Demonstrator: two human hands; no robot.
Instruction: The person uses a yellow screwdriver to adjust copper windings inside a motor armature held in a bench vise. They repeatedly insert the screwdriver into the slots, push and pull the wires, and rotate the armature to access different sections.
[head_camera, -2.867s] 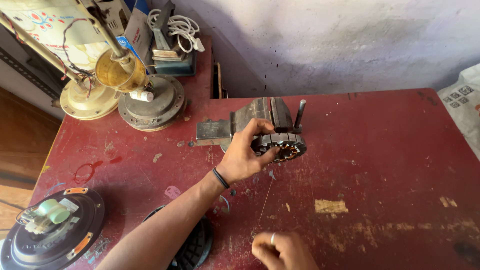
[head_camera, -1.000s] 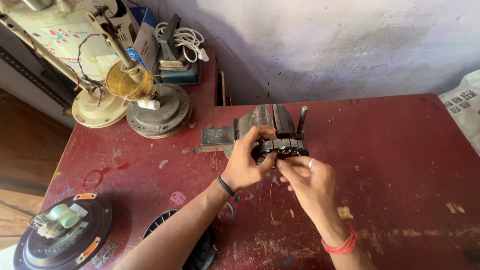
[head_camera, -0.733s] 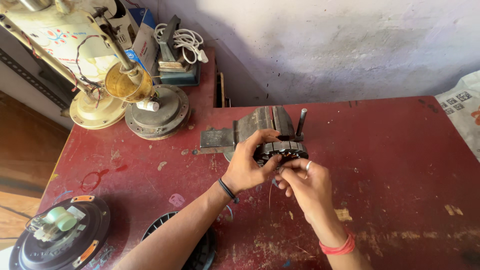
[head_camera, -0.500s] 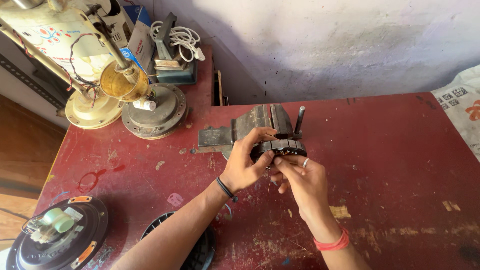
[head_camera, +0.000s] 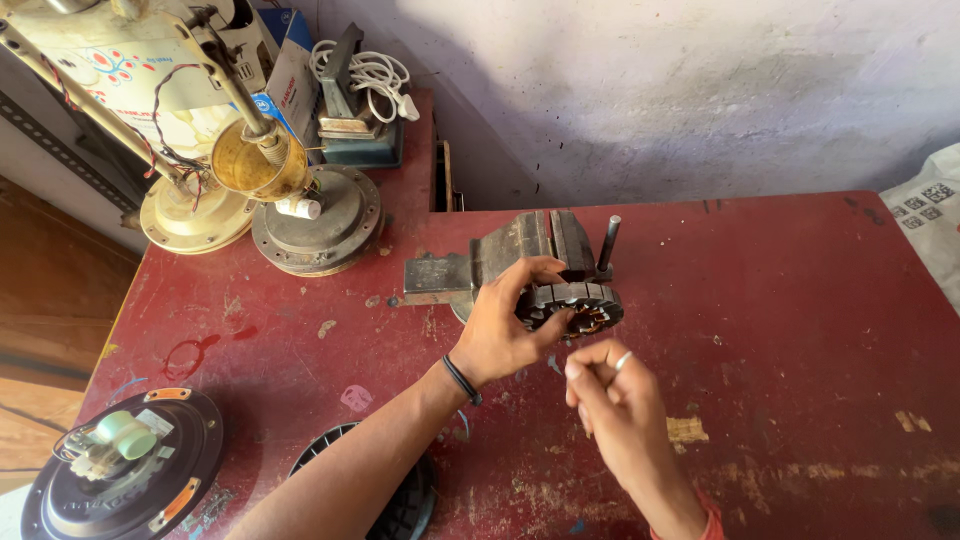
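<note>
two hands work at the middle of the red table (head_camera: 800, 330), and both are yours. your left hand (head_camera: 505, 330) is wrapped around the left side of a round motor stator (head_camera: 580, 308), fingers curled over its top edge and thumb pressed against its near rim, so it is gripping that part. the stator is a dark slotted ring with copper-coloured windings showing inside, and it sits just in front of a grey bench vise (head_camera: 510, 258), touching or almost touching its near face; you cannot tell which. a dark upright handle bar (head_camera: 608, 243) stands at the vise's right end, just behind the stator.

your right hand (head_camera: 615, 400) hovers near the stator's near edge, fingers pinched together with a ring on one of them. whether anything thin is held in that pinch is too fine to tell. a black band sits on your left wrist and a red one on the right.

at the far left stand two fan motor housings (head_camera: 315, 215) with angled rods, and behind them a coiled white cable (head_camera: 370, 72). at the near left corner lies a black fan motor disc (head_camera: 125, 465) with a pale green capacitor on it. a black ribbed disc (head_camera: 405, 505) lies under your left forearm.
</note>
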